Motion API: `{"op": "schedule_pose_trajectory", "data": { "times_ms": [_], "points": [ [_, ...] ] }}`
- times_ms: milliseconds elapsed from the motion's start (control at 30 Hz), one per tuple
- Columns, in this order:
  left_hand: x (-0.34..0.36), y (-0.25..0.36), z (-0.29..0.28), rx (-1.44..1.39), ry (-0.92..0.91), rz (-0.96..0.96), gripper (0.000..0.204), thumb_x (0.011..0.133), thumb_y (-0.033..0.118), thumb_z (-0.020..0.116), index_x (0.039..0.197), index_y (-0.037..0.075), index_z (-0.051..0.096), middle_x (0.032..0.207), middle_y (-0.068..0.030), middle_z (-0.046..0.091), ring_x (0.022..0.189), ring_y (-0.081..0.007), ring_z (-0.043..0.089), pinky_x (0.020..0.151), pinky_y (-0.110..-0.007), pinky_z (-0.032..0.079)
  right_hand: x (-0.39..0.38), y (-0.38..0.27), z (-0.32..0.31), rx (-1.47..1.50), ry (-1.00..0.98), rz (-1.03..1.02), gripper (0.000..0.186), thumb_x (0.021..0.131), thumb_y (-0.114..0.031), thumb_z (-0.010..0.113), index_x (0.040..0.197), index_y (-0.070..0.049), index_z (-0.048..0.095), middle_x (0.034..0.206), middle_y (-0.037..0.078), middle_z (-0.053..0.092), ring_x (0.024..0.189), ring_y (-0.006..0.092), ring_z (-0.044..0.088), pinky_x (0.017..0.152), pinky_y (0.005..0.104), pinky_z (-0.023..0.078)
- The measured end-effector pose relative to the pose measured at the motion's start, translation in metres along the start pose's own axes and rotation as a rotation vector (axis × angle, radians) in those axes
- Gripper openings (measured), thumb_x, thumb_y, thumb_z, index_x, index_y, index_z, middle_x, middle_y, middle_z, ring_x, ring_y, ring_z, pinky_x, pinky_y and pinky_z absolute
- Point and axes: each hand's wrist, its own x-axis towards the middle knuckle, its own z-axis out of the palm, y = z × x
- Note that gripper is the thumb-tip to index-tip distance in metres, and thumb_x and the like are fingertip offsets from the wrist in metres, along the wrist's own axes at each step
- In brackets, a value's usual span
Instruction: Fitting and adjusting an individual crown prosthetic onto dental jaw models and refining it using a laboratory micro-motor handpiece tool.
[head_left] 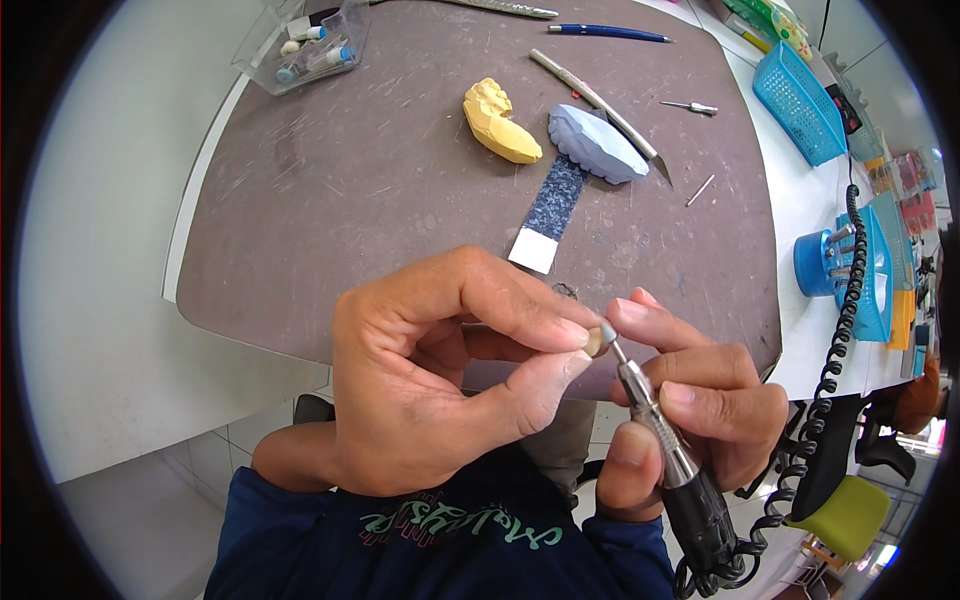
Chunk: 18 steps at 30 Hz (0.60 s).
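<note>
Between its thumb and index finger, my left hand [450, 360] pinches a small cream-coloured dental piece [594, 343], mostly covered by the fingertips. My right hand [715, 395] is wrapped round a black and silver rotary handpiece [672, 450], its tip pointing up and left. The grey cone-shaped polishing tip [607, 332] meets or nearly meets the dental piece; I cannot tell whether it spins. Beyond my hands lie a yellow dental model [505, 130] and a pale blue dental model [597, 145]. A dark blue speckled strip [557, 200] with a white end runs from the blue model.
A craft knife [605, 105] lies beside the blue model, near a blue pen [610, 33], a small bur [690, 107] and a thin metal pin [700, 190]. A clear box [305, 55] stands far left. Blue baskets [800, 100] and a coiled cord [838, 330] are at right.
</note>
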Motion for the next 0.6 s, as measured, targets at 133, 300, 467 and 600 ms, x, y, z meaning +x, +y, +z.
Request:
{"op": "schedule_pose_trajectory", "data": {
  "times_ms": [133, 300, 467, 600],
  "points": [
    [0.0001, -0.0009, -0.0005, 0.06, -0.011, 0.044, 0.014, 0.078, -0.009, 0.062, 0.088, 0.0, 0.057, 0.088, -0.0185, 0.066, 0.084, -0.0234, 0.067, 0.078, -0.038, 0.056, -0.0013, -0.0004, 0.0035, 0.028, 0.051, 0.022, 0.036, 0.084, -0.026, 0.069, 0.102, -0.01, 0.043, 0.082, 0.011, 0.055, 0.102, 0.0345, 0.062, 0.101, 0.051, 0.042],
    [-0.0015, -0.001, 0.0008, 0.096, -0.002, 0.057, 0.016, 0.078, -0.011, 0.062, 0.088, 0.0, 0.057, 0.088, -0.0188, 0.065, 0.085, -0.0236, 0.067, 0.079, -0.037, 0.056, 0.0021, 0.0019, -0.0023, 0.017, -0.034, -0.014, 0.037, 0.083, -0.026, 0.07, 0.101, -0.01, 0.042, 0.081, 0.011, 0.055, 0.103, 0.0354, 0.061, 0.101, 0.0529, 0.04],
    [-0.001, -0.0021, -0.0013, 0.122, -0.026, 0.082, 0.017, 0.077, -0.012, 0.061, 0.088, 0.0, 0.058, 0.089, -0.0186, 0.065, 0.085, -0.024, 0.066, 0.078, -0.037, 0.056, 0.0005, -0.0009, -0.0008, 0.067, 0.017, 0.057, 0.036, 0.083, -0.023, 0.069, 0.103, -0.01, 0.041, 0.081, 0.01, 0.055, 0.104, 0.0358, 0.06, 0.102, 0.0537, 0.039],
    [-0.0001, -0.0041, -0.003, 0.111, -0.044, 0.106, 0.017, 0.078, -0.012, 0.061, 0.089, 0.0, 0.057, 0.088, -0.0192, 0.065, 0.084, -0.0241, 0.066, 0.077, -0.037, 0.056, 0.003, -0.001, -0.0061, 0.03, -0.069, 0.019, 0.035, 0.084, -0.022, 0.068, 0.103, -0.011, 0.041, 0.083, 0.011, 0.054, 0.104, 0.0361, 0.06, 0.101, 0.0538, 0.039]
  ]
}}
